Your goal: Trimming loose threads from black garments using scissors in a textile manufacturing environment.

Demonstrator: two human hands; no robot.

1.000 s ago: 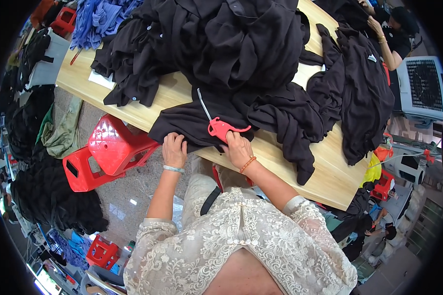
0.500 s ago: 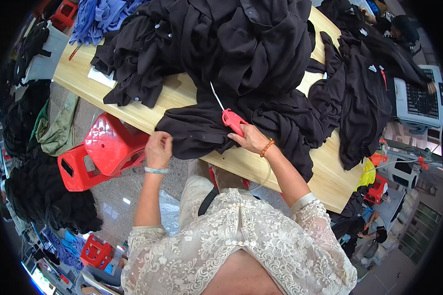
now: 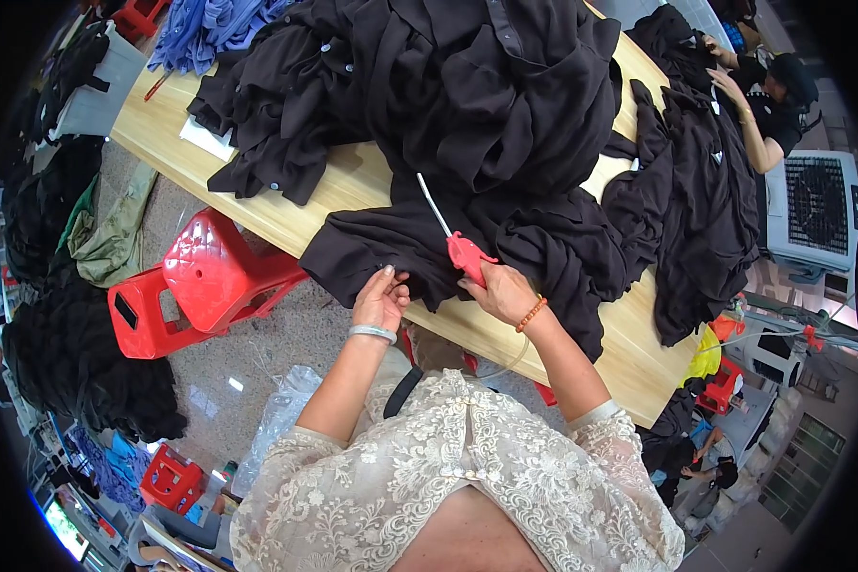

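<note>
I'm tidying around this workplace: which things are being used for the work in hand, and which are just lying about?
In use:
- red tool with metal nozzle, in the right hand
- black garment, at the left hand
- light table beneath

Apparently just lying about:
- blue garments
- white sheet
- red stools
- clear plastic on the floor

It's matt cloth on the black garment (image 3: 353,250), plastic on the red blow gun (image 3: 466,256), shiny metal nozzle (image 3: 433,204), wood-grained surface (image 3: 629,355), glossy plastic stools (image 3: 203,275)!
</note>
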